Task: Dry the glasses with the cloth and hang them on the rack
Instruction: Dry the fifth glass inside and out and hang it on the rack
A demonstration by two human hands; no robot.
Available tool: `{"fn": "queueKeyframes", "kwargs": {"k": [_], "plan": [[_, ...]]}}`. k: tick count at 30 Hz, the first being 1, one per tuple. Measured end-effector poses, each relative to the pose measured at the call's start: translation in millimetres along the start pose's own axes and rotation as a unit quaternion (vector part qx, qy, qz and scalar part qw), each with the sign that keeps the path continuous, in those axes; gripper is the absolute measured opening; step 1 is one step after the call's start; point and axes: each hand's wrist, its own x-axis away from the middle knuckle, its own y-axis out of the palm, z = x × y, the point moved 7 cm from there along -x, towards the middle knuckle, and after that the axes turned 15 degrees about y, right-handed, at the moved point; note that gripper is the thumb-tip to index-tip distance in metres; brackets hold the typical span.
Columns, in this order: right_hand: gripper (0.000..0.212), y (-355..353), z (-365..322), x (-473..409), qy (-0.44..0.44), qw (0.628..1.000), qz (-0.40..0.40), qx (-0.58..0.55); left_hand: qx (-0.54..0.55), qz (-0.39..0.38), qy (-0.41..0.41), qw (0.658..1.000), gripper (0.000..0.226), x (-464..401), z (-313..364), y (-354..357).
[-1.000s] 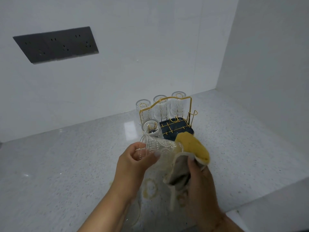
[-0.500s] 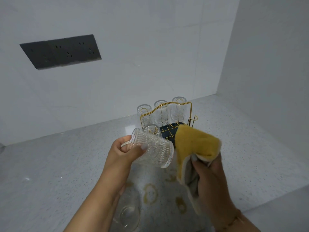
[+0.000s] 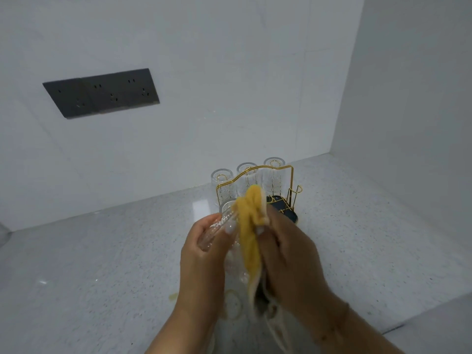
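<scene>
The right hand [image 3: 288, 254], gripping the yellow cloth [image 3: 251, 226], has closed onto the embossed clear glass [image 3: 219, 227] the left hand [image 3: 204, 249] holds before the gold wire rack [image 3: 292, 180]; drying resumes.

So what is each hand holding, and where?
The left hand grips the glass around its side; the right hand pinches the yellow cloth mid-length.
</scene>
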Motion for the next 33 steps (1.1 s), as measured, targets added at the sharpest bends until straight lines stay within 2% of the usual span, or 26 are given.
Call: {"fn": "queueKeyframes", "kwargs": {"k": [2,3,4,5,7,8,10,12,13,15,16,17,18,19,20,21,22,23,24,27,28,30,32,33], "plan": [[0.019,2,14,-15,0.099,0.981,-0.102,-0.133,0.021,0.01,-0.001,1.0,0.074,-2,5,0],[0.018,1,20,-18,0.113,0.975,-0.11,-0.156,0.028,0.015,-0.01,0.999,0.082,-2,9,2],[0.017,1,20,-16,0.108,0.975,-0.106,-0.163,0.04,0.011,-0.02,0.999,0.085,-2,9,4],[0.018,2,17,-11,0.094,0.978,-0.098,-0.157,0.055,0.011,-0.027,0.998,0.075,-3,10,6],[0.035,12,11,8,0.057,0.989,-0.084,-0.111,0.087,0.01,-0.051,0.995,0.029,-5,8,8],[0.047,17,5,19,0.018,0.996,-0.065,-0.063,0.095,0.004,-0.061,0.994,0.024,-5,4,8],[0.06,24,-7,33,-0.066,0.997,0.001,0.047,0.109,-0.02,-0.061,0.992,0.027,-4,1,13],[0.055,23,-13,30,-0.094,0.991,0.04,0.09,0.096,-0.017,-0.056,0.994,0.024,-1,2,14],[0.053,19,-15,24,-0.087,0.993,0.035,0.066,0.089,-0.013,-0.058,0.994,0.024,1,2,15],[0.041,12,-8,6,-0.009,0.998,-0.024,-0.064,0.1,-0.014,-0.058,0.993,0.035,1,5,19],[0.031,11,0,-2,0.059,0.985,-0.069,-0.145,0.117,-0.013,-0.051,0.992,0.047,0,9,20],[0.027,16,12,-8,0.141,0.953,-0.129,-0.236,0.126,-0.005,-0.045,0.991,0.061,-2,13,20],[0.031,25,21,-8,0.212,0.905,-0.193,-0.315,0.123,-0.001,-0.031,0.992,0.071,-4,17,19],[0.044,32,26,-3,0.251,0.866,-0.229,-0.367,0.116,0.001,-0.018,0.993,0.073,-6,22,18],[0.058,35,26,1,0.247,0.851,-0.244,-0.395,0.116,-0.007,-0.002,0.993,0.067,-8,27,19],[0.066,35,25,2,0.223,0.854,-0.241,-0.403,0.118,-0.011,-0.002,0.993,0.054,-11,26,19],[0.063,31,24,2,0.194,0.87,-0.212,-0.4,0.118,-0.014,-0.014,0.993,0.043,-12,25,20],[0.051,24,21,1,0.166,0.89,-0.175,-0.387,0.109,-0.015,-0.03,0.993,0.043,-13,23,20],[0.043,19,19,0,0.143,0.907,-0.144,-0.37,0.087,-0.01,-0.042,0.995,0.055,-14,21,20],[0.044,9,14,1,0.07,0.959,-0.061,-0.269,0.049,-0.006,-0.061,0.997,0.1,-10,19,24],[0.04,6,7,4,0.045,0.974,-0.026,-0.219,0.049,0.0,-0.065,0.997,0.099,-8,20,24],[0.043,7,-2,11,0.004,0.992,0.012,-0.125,0.05,-0.001,-0.05,0.998,0.077,-6,23,25],[0.051,5,-3,9,0.013,0.994,0.017,-0.109,0.042,-0.019,-0.033,0.998,0.068,-5,24,27],[0.045,1,1,5,0.032,0.99,0.014,-0.136,0.036,-0.024,-0.019,0.999,0.069,-6,27,28]]}}
